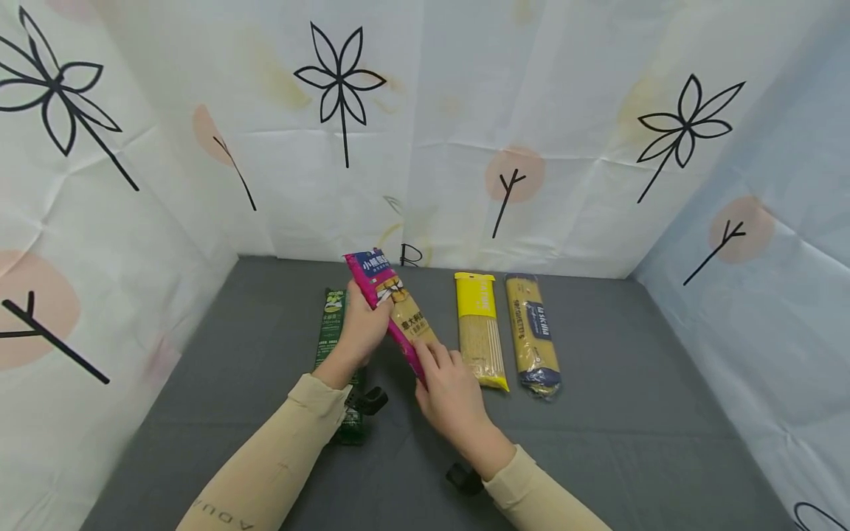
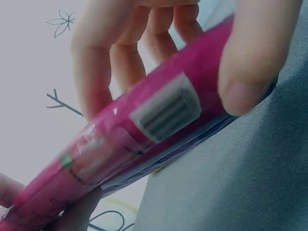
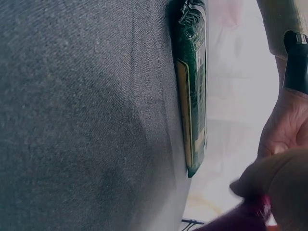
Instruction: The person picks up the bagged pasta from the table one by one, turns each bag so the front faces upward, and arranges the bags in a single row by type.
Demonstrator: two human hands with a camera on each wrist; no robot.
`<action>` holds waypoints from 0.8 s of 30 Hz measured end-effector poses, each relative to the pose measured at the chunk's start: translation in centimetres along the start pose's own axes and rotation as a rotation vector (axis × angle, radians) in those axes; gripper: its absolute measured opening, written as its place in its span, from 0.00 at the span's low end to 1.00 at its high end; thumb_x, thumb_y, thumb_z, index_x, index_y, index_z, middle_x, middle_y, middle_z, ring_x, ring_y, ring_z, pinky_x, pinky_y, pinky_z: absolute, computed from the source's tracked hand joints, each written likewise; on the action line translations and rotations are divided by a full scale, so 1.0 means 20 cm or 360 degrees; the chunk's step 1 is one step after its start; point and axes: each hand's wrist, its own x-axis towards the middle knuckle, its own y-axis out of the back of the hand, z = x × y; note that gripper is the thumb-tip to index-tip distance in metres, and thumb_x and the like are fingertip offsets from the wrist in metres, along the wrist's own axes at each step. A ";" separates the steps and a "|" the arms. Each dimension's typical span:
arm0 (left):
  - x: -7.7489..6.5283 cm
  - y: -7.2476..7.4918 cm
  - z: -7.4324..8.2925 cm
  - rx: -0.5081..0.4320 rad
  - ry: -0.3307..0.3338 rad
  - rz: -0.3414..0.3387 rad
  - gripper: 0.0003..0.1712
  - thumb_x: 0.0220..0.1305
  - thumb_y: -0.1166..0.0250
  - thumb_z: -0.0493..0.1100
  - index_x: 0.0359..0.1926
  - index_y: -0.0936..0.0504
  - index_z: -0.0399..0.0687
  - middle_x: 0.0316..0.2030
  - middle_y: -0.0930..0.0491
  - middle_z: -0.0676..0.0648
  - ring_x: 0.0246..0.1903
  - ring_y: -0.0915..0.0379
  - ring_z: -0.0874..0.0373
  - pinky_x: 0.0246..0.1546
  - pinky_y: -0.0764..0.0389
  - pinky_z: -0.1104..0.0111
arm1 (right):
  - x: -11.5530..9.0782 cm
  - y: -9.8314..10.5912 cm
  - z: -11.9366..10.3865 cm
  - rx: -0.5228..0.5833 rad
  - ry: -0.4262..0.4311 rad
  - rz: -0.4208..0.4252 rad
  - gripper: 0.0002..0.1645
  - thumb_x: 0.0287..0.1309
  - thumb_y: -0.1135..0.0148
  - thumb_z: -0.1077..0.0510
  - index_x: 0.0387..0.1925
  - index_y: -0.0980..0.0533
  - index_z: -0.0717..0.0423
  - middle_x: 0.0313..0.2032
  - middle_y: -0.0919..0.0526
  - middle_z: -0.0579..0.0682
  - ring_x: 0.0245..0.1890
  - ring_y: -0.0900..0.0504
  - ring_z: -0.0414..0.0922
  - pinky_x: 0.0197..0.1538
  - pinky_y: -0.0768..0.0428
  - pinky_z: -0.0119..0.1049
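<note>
Above the grey table, both hands hold a magenta pasta pack with a window showing its tan contents. It is tilted, its top toward the far left. My left hand grips the upper part, thumb on one face and fingers on the other, as the left wrist view shows beside a barcode on the magenta pack. My right hand holds the lower end. In the right wrist view, the right hand hides most of that end. Beneath the left forearm lies a green pack, partly covered.
A yellow-topped spaghetti pack lies right of the hands, with a blue-labelled pasta pack beside it. White patterned cloth walls the back and sides of the grey table.
</note>
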 end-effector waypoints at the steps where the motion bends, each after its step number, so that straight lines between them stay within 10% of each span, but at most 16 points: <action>1: 0.00 0.00 0.00 -0.0005 -0.0009 0.0003 0.37 0.69 0.46 0.36 0.71 0.56 0.51 0.57 0.37 0.39 0.51 0.26 0.46 0.45 0.20 0.55 | 0.00 0.00 0.00 0.0032 -0.0012 -0.0018 0.41 0.48 0.26 0.52 0.64 0.32 0.51 0.54 0.24 0.52 0.43 0.24 0.50 0.46 0.20 0.44; 18: 0.01 0.05 0.02 -0.0079 0.0023 0.0047 0.27 0.74 0.48 0.41 0.68 0.46 0.48 0.53 0.27 0.41 0.48 0.23 0.48 0.47 0.21 0.54 | -0.03 -0.01 0.06 0.0454 -0.0199 -0.0135 0.32 0.63 0.40 0.43 0.63 0.31 0.53 0.57 0.28 0.50 0.55 0.28 0.46 0.57 0.26 0.44; 24: 0.01 0.05 0.02 -0.0133 0.0065 -0.0039 0.26 0.75 0.50 0.41 0.69 0.45 0.49 0.51 0.23 0.40 0.46 0.21 0.47 0.46 0.21 0.53 | -0.03 -0.03 0.07 0.0900 -0.0443 -0.0313 0.40 0.66 0.44 0.39 0.70 0.43 0.54 0.61 0.30 0.53 0.55 0.27 0.46 0.55 0.25 0.45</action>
